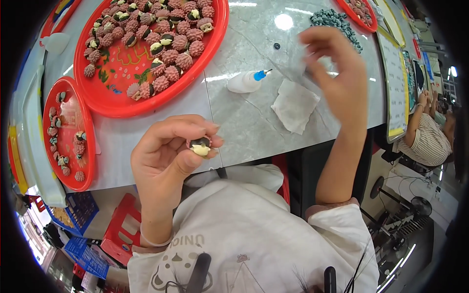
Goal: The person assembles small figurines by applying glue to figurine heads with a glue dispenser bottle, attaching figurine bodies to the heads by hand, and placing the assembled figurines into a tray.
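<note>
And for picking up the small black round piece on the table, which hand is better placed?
Likely the right hand: though blurred, it looks empty and is nearest the small black round piece. The left hand is occupied, holding a pink, black and cream piece.

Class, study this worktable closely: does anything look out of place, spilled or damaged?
One small black piece lies alone on the grey table, apart from the heap of dark greenish pieces, so it looks slightly stray. No spill or damage stands out.
</note>
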`<state>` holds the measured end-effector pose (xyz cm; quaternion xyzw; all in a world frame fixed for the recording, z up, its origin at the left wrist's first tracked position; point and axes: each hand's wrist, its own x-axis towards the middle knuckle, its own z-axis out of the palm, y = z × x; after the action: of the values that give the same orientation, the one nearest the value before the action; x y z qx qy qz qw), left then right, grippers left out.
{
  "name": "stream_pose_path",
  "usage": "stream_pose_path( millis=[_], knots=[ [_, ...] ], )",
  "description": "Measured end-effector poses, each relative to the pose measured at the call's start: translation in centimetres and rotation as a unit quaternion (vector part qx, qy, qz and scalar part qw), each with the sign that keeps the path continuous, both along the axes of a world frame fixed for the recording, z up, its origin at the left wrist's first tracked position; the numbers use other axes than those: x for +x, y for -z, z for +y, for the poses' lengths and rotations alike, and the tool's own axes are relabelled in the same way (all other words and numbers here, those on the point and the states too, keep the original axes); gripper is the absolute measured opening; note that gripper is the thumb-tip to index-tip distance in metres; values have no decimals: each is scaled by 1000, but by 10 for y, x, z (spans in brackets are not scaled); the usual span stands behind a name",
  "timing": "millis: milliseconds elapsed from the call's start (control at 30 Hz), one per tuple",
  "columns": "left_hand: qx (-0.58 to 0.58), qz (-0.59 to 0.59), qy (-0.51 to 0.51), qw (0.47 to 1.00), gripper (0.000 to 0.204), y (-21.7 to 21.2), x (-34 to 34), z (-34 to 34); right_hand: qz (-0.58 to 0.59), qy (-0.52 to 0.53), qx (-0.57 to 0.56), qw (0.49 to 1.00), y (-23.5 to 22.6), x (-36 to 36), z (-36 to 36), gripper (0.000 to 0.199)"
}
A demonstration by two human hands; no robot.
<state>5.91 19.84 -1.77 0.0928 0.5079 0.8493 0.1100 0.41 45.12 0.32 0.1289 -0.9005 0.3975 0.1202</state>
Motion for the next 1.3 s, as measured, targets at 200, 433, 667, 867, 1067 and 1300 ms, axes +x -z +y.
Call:
stream_pose_path(
  millis=[200,433,667,867,1067,1300],
  knots=[
    [1,-26,14,1000,27,-6,-3,6,51,82,211,973,8,-30,28,21],
    [19,-28,3,999,27,-4,1,1,-55,42,-229,971,-12,3,5,18],
    [-9,-27,43,999,34,-7,0,3,-164,-125,-386,899,-8,44,-4,22],
    [10,-17,40,999,36,-7,2,10,-239,-122,-440,857,-8,59,-20,24],
    [1,-56,41,998,39,-12,7,17,-251,-110,-481,833,-12,65,-43,24],
    [-18,-46,35,998,41,-9,8,17,-128,-202,-386,891,-5,61,-53,22]
  ],
)
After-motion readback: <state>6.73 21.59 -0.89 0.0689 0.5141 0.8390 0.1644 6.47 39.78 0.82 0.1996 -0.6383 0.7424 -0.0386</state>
